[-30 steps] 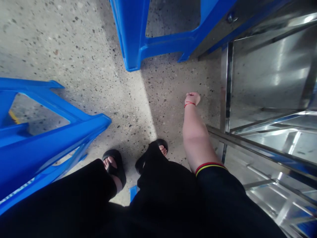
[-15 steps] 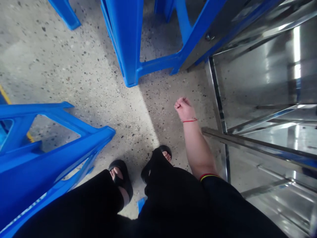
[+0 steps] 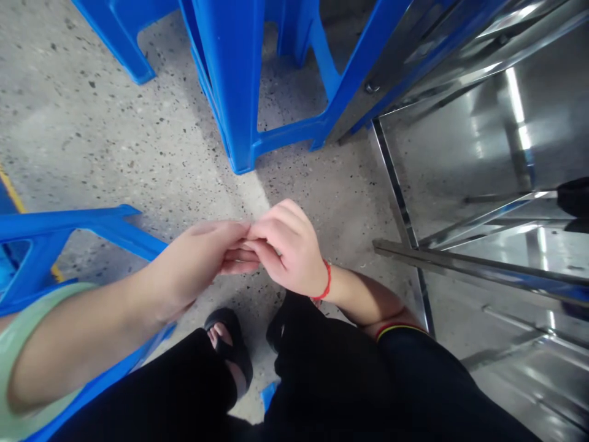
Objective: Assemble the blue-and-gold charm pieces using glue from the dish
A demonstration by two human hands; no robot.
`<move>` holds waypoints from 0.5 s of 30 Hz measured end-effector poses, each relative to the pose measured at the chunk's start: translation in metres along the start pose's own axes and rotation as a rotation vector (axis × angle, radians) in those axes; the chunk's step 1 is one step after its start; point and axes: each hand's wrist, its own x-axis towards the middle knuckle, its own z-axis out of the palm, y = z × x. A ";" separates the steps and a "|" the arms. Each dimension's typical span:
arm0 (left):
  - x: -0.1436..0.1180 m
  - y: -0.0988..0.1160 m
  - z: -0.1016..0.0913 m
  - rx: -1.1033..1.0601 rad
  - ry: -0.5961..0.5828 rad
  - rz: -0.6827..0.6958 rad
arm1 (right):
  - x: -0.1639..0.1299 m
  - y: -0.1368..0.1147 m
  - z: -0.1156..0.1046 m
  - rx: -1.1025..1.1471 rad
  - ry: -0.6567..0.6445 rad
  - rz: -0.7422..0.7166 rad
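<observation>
My left hand (image 3: pixel 225 245) reaches in from the left, its fingers curled and meeting those of my right hand. Round the left forearm is a wide pale green ring (image 3: pixel 30 337). My right hand (image 3: pixel 292 242) is bent over, thumb and fingers pinched together against the left fingertips. A red string bracelet (image 3: pixel 328 279) circles its wrist. Both hands are closed; whatever lies between the fingertips is hidden and slightly blurred. They meet in the air above the speckled floor (image 3: pixel 165 166), in front of my legs.
Blue plastic stools stand at the top (image 3: pixel 237 92) and at the left (image 3: pixel 105 236). To the right is a shiny metal frame (image 3: pixel 483 267) with bars and legs. A black sandal (image 3: pixel 230 344) is on my foot below. A dark object (image 3: pixel 575 196) shows at the right edge.
My left hand has come into view from the left. My right hand has moved left from beside the metal frame, and the two now touch. The view has shifted slightly.
</observation>
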 end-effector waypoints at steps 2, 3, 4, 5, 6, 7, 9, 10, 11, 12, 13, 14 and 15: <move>0.000 -0.002 -0.003 0.036 0.011 0.064 | -0.003 0.001 0.002 0.000 0.056 0.038; 0.000 -0.003 -0.005 0.057 0.024 0.090 | -0.003 0.001 0.002 -0.001 0.079 0.051; 0.000 -0.003 -0.006 0.077 0.037 0.110 | -0.004 0.000 0.003 0.002 0.099 0.061; 0.001 -0.002 -0.007 0.094 0.044 0.123 | -0.005 0.000 0.003 0.011 0.118 0.069; 0.001 -0.001 -0.009 0.109 0.042 0.130 | -0.005 -0.001 0.003 0.021 0.141 0.080; 0.001 0.000 -0.010 0.120 0.028 0.131 | -0.006 -0.002 0.003 0.031 0.162 0.088; 0.002 0.004 -0.012 0.134 -0.020 0.127 | -0.008 -0.001 0.002 0.042 0.193 0.093; 0.002 0.005 -0.014 0.141 -0.043 0.125 | -0.009 -0.001 0.002 0.045 0.197 0.099; 0.002 0.005 -0.015 0.152 -0.061 0.119 | -0.010 0.000 0.002 0.057 0.192 0.109; 0.002 0.005 -0.017 0.168 -0.074 0.109 | -0.011 0.001 0.002 0.083 0.178 0.120; 0.003 0.004 -0.019 0.190 -0.083 0.098 | -0.011 0.002 0.002 0.128 0.168 0.132; 0.004 0.002 -0.021 0.215 -0.088 0.086 | -0.012 0.003 0.002 0.187 0.166 0.146; 0.004 0.000 -0.022 0.238 -0.089 0.078 | -0.012 0.003 0.002 0.254 0.171 0.157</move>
